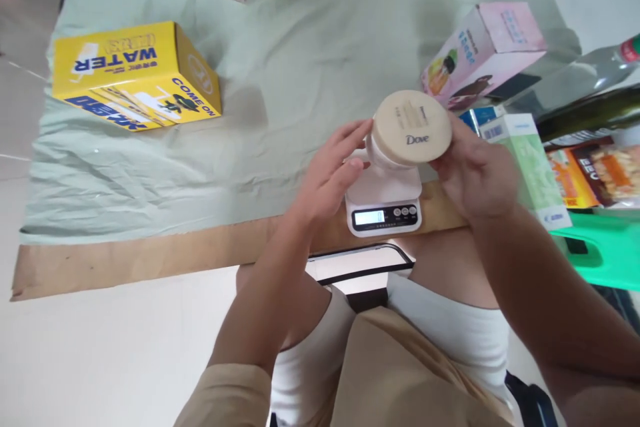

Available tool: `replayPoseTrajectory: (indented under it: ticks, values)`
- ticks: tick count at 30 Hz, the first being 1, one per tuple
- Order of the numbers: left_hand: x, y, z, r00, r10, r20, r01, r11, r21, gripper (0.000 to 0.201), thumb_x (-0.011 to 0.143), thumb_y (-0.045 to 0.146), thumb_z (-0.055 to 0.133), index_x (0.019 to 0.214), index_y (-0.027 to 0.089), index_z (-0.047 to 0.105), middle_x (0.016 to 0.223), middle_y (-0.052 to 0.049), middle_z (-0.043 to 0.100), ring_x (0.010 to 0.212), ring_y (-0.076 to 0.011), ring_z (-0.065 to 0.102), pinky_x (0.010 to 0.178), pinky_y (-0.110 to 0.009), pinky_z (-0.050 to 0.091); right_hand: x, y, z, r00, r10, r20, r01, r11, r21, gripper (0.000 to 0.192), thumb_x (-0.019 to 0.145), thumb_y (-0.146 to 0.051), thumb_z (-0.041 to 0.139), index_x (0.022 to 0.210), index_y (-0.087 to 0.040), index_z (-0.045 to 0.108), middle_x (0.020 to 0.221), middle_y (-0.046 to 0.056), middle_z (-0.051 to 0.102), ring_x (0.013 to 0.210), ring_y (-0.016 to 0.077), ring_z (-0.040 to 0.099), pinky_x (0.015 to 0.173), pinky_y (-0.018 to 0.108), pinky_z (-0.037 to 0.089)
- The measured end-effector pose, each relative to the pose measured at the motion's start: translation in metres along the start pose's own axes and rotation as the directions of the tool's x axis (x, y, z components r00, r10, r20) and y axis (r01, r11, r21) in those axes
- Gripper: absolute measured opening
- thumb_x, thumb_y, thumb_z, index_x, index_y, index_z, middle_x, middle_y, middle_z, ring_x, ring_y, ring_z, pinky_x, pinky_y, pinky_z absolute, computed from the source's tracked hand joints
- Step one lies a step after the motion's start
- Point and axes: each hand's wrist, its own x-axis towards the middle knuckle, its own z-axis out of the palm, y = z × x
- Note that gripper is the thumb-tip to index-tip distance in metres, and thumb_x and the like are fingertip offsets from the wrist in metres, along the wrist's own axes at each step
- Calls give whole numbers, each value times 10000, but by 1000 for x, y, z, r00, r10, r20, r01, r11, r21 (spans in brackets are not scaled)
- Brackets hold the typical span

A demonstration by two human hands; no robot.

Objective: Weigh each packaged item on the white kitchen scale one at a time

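Right hand (pixel 475 177) grips the Dove jar (pixel 411 130) by its side over the scale (pixel 383 203); left hand (pixel 330 173) open, fingertips steadying. Rigid, smooth, probably light: hold by the sidewall.

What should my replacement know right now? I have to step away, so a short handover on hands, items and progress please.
Left hand: open, fingertips touching the Dove jar on its left side.
Right hand: gripping the jar from the right.
The jar is tilted, lid toward the camera, just above the white scale; whether it touches the platform is unclear.
Scale display is lit, reading illegible.
Yellow box lies on the green cloth; pink box and other packages at right.
Done: jar brought to the scale. Left: setting it flat.
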Motion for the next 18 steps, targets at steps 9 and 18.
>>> replayPoseTrajectory:
  ticks: [9, 18]
  values:
    - [-10, 0, 2, 991, -124, -59, 128, 990, 67, 884, 823, 969, 559, 1301, 265, 799, 1526, -146, 679, 1242, -321, 783, 1026, -396, 694, -12, 18, -7, 991, 42, 128, -58, 991, 120, 513, 795, -487, 646, 1278, -322, 697, 1602, -31, 634, 1600, 265, 504, 1394, 460, 406]
    - [-1, -6, -18, 899, -28, -437, 125, 973, 195, 599, 848, 816, 749, 1072, 261, 768, 1017, -29, 805, 839, -168, 752, 774, -365, 604, -9, 53, -22, 967, -185, -174, 164, 978, -129, 463, 926, -578, 459, 1278, -384, 689, 1496, 6, 685, 1451, 268, 619, 1305, 516, 460]
